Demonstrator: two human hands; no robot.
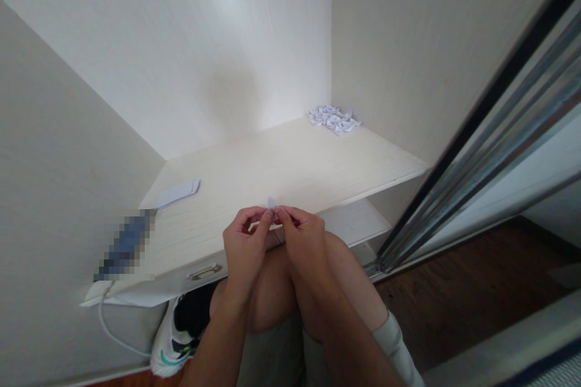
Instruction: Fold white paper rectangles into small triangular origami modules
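Here's the pale, wood-grained shelf board point(254, 172), running wide between its side walls, and look at the far right corner: a loose heap of small folded white papers point(332, 120), bunched up right by the back! Across to the left, a neat stack of white paper strips point(178, 193) lies flat and slantwise near the side wall. And just nearer the front-left corner, a dark blue item point(128, 244), pixelated beyond naming, rests on the board!
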